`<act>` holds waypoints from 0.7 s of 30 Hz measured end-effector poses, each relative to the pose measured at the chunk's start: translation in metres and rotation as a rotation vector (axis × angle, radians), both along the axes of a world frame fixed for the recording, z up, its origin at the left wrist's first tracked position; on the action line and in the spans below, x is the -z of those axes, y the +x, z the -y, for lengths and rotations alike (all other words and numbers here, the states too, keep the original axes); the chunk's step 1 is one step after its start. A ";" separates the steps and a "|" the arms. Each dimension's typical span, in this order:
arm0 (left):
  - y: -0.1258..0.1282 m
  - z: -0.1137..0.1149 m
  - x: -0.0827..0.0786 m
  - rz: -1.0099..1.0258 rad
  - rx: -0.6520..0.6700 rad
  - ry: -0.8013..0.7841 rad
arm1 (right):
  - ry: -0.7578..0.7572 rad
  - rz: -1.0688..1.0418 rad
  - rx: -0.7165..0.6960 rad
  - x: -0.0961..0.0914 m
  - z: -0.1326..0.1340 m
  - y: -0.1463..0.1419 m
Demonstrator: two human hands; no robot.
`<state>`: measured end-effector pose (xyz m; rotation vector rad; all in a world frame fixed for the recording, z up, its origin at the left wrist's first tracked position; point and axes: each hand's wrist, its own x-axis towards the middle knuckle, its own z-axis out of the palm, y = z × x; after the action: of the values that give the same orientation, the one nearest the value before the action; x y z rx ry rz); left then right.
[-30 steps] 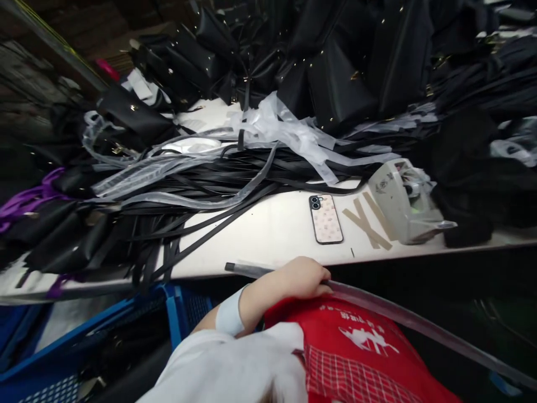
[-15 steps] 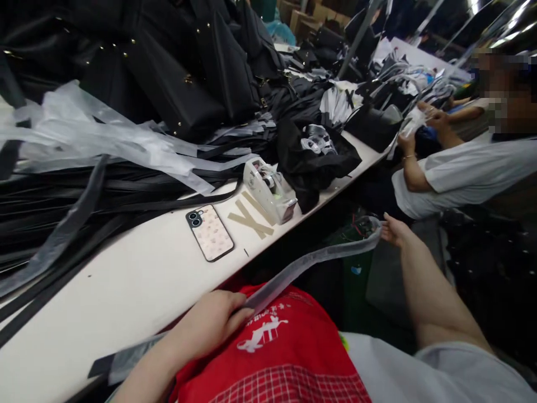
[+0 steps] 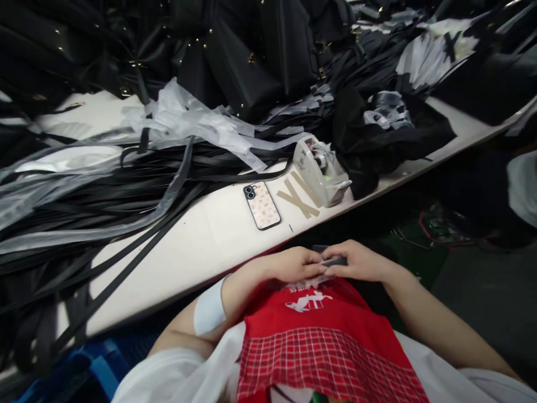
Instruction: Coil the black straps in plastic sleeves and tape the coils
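Note:
My left hand and my right hand meet in front of my red apron, just off the table edge. Between them is a short dark strap end, pinched by the fingers of both hands. A bit of clear plastic film seems to show beneath the fingers, though most of it is hidden. Beyond the hands, on the white table, lie a phone in a patterned case and a tape dispenser.
Black straps and translucent plastic strips cover the table's left and back. Black bags with gold studs are heaped behind. Tan tape strips are stuck beside the phone. A black pouch holds clear plastic scraps. Something blue stands below left.
My right hand has come in from far right to meet my left. The long translucent strip stretched between them no longer shows. My view has swung left; the co-worker is mostly out of frame.

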<state>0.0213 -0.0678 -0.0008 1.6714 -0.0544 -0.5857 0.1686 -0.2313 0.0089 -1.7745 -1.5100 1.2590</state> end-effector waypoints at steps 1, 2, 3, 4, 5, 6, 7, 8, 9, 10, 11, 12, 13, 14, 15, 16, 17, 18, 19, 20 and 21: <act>-0.007 -0.011 0.003 -0.021 0.026 -0.015 | -0.027 0.022 0.009 0.002 0.004 0.009; -0.015 -0.022 0.006 -0.063 0.045 -0.043 | -0.048 0.035 0.029 0.004 0.008 0.020; -0.024 -0.033 0.009 -0.127 0.064 -0.089 | -0.066 0.040 0.057 0.007 0.012 0.031; -0.033 -0.043 0.012 -0.200 0.078 -0.143 | -0.081 0.045 0.085 0.008 0.016 0.041; -0.041 -0.052 0.015 -0.270 0.084 -0.197 | -0.090 0.052 0.108 0.010 0.020 0.049; -0.049 -0.059 0.018 -0.335 0.089 -0.250 | -0.093 0.058 0.127 0.010 0.022 0.055; -0.056 -0.064 0.021 -0.389 0.089 -0.297 | -0.098 0.064 0.142 0.010 0.024 0.058; -0.061 -0.068 0.023 -0.425 0.077 -0.330 | -0.104 0.069 0.154 0.010 0.024 0.060; -0.065 -0.070 0.024 -0.444 0.055 -0.343 | -0.111 0.074 0.163 0.010 0.024 0.061; -0.067 -0.071 0.026 -0.454 0.034 -0.347 | -0.120 0.077 0.169 0.010 0.024 0.062; -0.068 -0.071 0.026 -0.457 0.028 -0.350 | -0.131 0.078 0.170 0.010 0.023 0.062; -0.068 -0.070 0.027 -0.451 0.029 -0.353 | -0.142 0.079 0.169 0.009 0.022 0.063; -0.068 -0.068 0.027 -0.439 0.030 -0.358 | -0.153 0.080 0.167 0.009 0.021 0.064; -0.067 -0.066 0.027 -0.424 0.026 -0.367 | -0.161 0.081 0.166 0.008 0.020 0.065; -0.067 -0.065 0.027 -0.412 0.012 -0.377 | -0.168 0.081 0.167 0.008 0.020 0.067; -0.066 -0.063 0.027 -0.404 -0.014 -0.389 | -0.172 0.082 0.170 0.007 0.020 0.069; -0.066 -0.062 0.026 -0.403 -0.049 -0.397 | -0.175 0.085 0.176 0.007 0.021 0.071; -0.066 -0.061 0.026 -0.406 -0.082 -0.401 | -0.177 0.089 0.179 0.006 0.021 0.073; -0.066 -0.060 0.026 -0.411 -0.110 -0.402 | -0.178 0.094 0.182 0.006 0.022 0.075; -0.066 -0.059 0.026 -0.415 -0.133 -0.397 | -0.180 0.100 0.182 0.006 0.023 0.077; -0.066 -0.059 0.026 -0.418 -0.154 -0.389 | -0.181 0.104 0.183 0.005 0.024 0.078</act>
<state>-0.0445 -0.0090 -0.0268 1.1423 0.2470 -0.7434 0.2469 -0.2549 0.0036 -2.0724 -1.2872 1.2618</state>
